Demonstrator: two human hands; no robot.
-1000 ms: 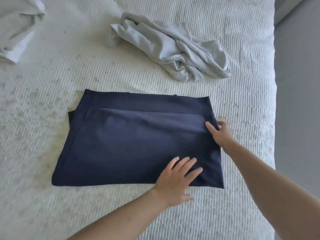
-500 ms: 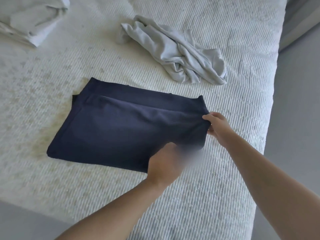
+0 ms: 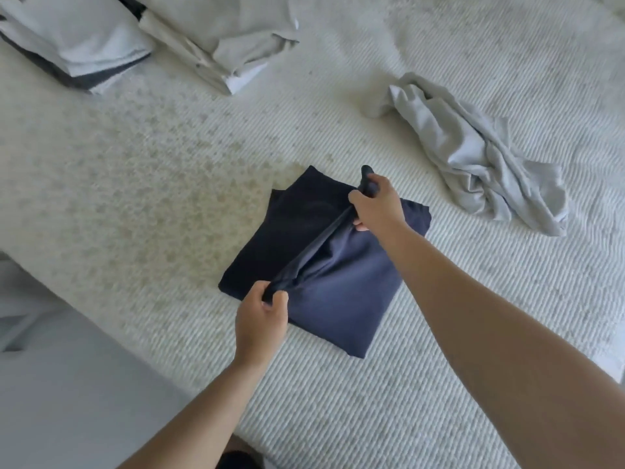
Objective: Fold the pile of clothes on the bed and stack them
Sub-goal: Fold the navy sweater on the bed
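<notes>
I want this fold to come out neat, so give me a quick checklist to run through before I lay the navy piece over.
1. Left hand grip on the near end of the navy garment: ok.
2. Right hand grip on the far end: ok.
3. Lifted edge taut between both hands: ok.
4. Lower layer flat on the bed: ok.
5. Corners aligned underneath: cannot tell.
6. Crumpled grey garment clear of the fold: ok.

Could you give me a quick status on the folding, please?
Left hand and right hand both grip the navy garment, mid-fold. Crumpled grey garment waits unfolded. Nothing in the way.
</notes>
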